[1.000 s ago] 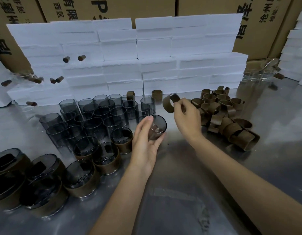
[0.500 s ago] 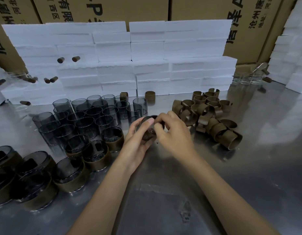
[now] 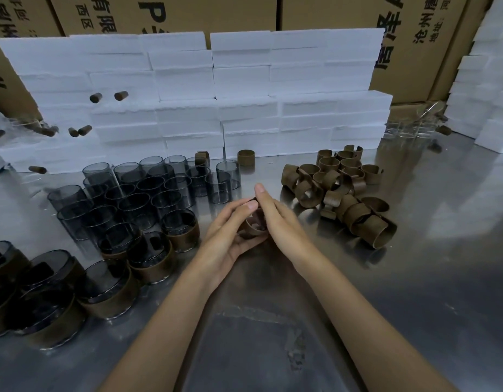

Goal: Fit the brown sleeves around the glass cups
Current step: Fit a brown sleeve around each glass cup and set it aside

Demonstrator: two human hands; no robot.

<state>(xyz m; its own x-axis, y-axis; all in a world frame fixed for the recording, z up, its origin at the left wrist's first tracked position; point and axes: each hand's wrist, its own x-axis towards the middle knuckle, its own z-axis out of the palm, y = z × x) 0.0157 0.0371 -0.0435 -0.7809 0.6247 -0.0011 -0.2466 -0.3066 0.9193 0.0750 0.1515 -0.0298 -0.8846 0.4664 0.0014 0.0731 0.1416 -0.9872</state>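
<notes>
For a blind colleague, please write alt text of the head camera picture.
Both hands, left hand and right hand, hold a glass cup with a brown sleeve over a metal table. Bare cups stand left, loose sleeves lie right.

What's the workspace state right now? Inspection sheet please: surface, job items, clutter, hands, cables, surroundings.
Surface: metal table, reflective, scuffed patch near front.
Job's things: bare glass cups grouped left of centre; sleeved cups front left; loose brown sleeves piled right.
Clutter: two stray sleeves by the foam; small brown plugs on it.
Hands: left hand and right hand grip one cup with sleeve together.
Cables: nothing seen.
Surroundings: stacked white foam blocks, cardboard cartons behind.
</notes>
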